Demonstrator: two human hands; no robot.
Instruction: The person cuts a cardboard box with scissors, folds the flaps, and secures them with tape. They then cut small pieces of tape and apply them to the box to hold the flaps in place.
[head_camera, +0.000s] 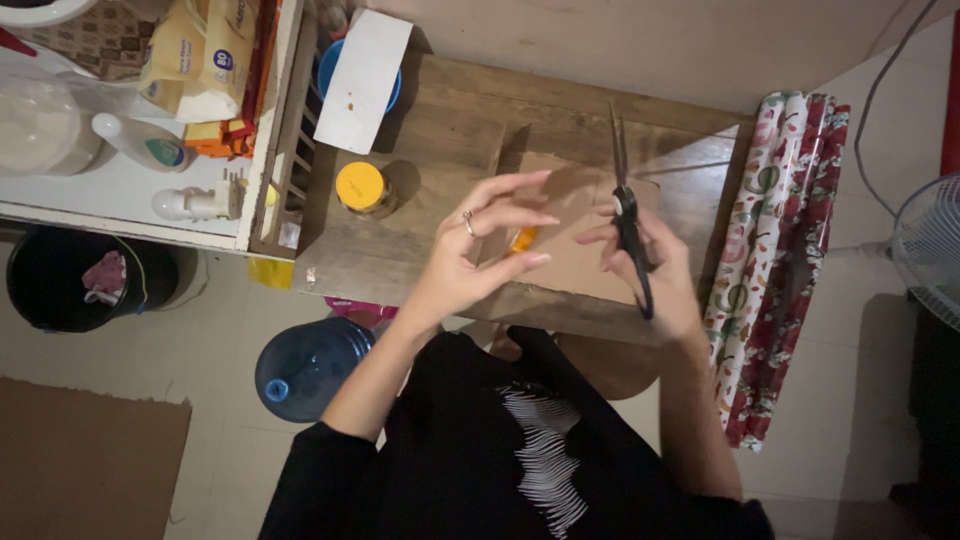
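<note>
A: Over the wooden table (440, 130), w/ a flat brown cardboard piece (575, 250) lying on it, what's each hand got?

B: Right hand (655, 270) is wrapped round black scissors (628, 225), blades together & pointing away from the person, handles down in the palm. Left hand (485, 245) is loose, fingers spread & slightly curled, ring on one finger. Small orange thing (523, 239) sits right by its fingertips; can't tell if it's pinched or just behind them.

A: Where's the cardboard vs the hands?

B: Under both, near the table's front edge.

A: Other stuff?

B: Yellow-lidded jar (362, 188) on the table's left part, white card (362, 80) leaning over a blue bowl (330, 70) at the back. Gift-wrap rolls (775, 260) w/ red & white print lie along the table's right side. Blue water jug (305, 365) on the floor below, black bin (60, 285) further left.
</note>
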